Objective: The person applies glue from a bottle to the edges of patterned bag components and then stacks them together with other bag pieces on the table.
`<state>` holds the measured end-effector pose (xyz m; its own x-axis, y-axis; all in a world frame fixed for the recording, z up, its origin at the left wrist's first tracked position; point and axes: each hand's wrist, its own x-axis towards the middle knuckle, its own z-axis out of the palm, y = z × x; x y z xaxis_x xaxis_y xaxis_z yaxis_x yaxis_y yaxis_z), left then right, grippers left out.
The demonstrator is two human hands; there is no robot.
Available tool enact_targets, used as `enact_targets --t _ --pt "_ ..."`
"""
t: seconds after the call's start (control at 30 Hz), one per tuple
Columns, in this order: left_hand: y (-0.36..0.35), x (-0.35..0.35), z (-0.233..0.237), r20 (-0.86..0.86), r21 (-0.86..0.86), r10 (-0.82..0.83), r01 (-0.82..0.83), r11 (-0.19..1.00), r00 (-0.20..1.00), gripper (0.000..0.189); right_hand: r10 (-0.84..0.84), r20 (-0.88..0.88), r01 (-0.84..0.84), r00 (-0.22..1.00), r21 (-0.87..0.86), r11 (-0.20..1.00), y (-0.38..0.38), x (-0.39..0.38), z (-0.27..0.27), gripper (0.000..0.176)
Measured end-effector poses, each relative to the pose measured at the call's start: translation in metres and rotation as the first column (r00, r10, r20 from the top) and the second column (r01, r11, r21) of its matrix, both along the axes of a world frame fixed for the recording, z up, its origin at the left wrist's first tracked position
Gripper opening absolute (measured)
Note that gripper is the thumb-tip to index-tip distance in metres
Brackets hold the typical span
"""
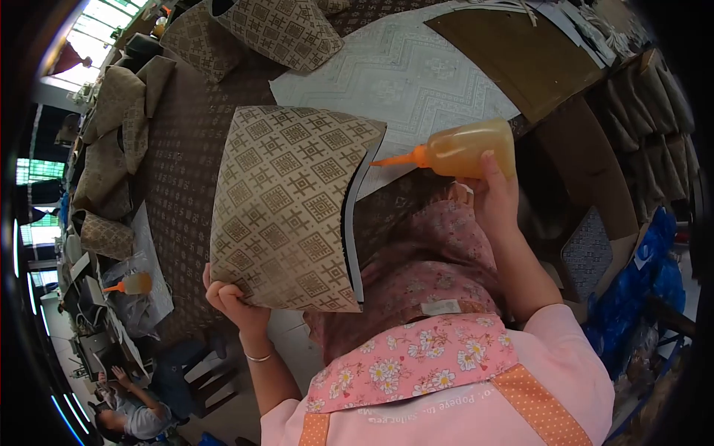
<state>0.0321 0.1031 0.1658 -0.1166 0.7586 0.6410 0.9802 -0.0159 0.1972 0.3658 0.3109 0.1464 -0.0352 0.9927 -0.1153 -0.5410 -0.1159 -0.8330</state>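
- At the left side of the view, the left hand [230, 301] grips the lower left corner of a patterned panel [286, 208]. The fingers are curled closed around its edge, and a thin bracelet [258, 358] sits on the wrist.
- The patterned panel is beige with brown square motifs. It is held up in front of the person, above the table [186, 163], and it is bent into a curve. Its dark inner edge [353, 223] shows along the right side.
- At the right side, the right hand [494, 197] holds a squeeze bottle [468, 149] with yellowish liquid. The fingers are wrapped closed around the back part of the bottle, with one fingertip on top of it.
- The bottle lies almost level. Its orange nozzle [398, 159] points to the left, and the tip is near the upper right edge of the panel. I cannot tell if it touches.
- The person wears a pink flowered apron [416, 357].
- A white embossed sheet [401, 74] and a brown board [520, 52] lie on the table behind the bottle.
- More patterned pieces [286, 30] lie at the far end of the table.
- A second small bottle [130, 284] with an orange tip lies at the left, well apart from the hands.
- Another person [130, 412] sits at the lower left corner.
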Motion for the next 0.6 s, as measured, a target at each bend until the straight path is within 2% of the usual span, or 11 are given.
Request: enact_targets --t 0.07,0.2,0.27,0.4,0.6 --pt "-0.006 0.003 -0.011 0.086 0.023 0.038 -0.04 0.999 0.996 0.048 -0.065 0.155 0.048 0.986 0.114 0.992 0.004 0.0 0.001 0.056" --pt "-0.005 0.002 -0.007 0.075 0.0 0.063 -0.063 0.998 0.995 0.049 -0.122 0.204 0.083 0.971 0.19 0.978 0.014 -0.004 -0.002 0.057" --pt "-0.004 0.0 -0.007 0.07 0.003 0.058 -0.058 0.998 0.996 0.05 -0.189 0.298 0.115 0.935 0.25 0.961 0.019 -0.005 -0.003 0.056" --pt "-0.002 0.001 -0.008 0.075 0.016 0.05 -0.051 0.999 0.996 0.051 -0.197 0.313 0.133 0.929 0.212 0.968 0.024 -0.008 -0.002 0.052" --pt "-0.003 0.003 -0.009 0.039 0.005 0.055 -0.055 0.998 0.998 0.051 -0.039 0.298 0.023 0.954 0.056 0.998 0.027 -0.012 -0.015 0.051"
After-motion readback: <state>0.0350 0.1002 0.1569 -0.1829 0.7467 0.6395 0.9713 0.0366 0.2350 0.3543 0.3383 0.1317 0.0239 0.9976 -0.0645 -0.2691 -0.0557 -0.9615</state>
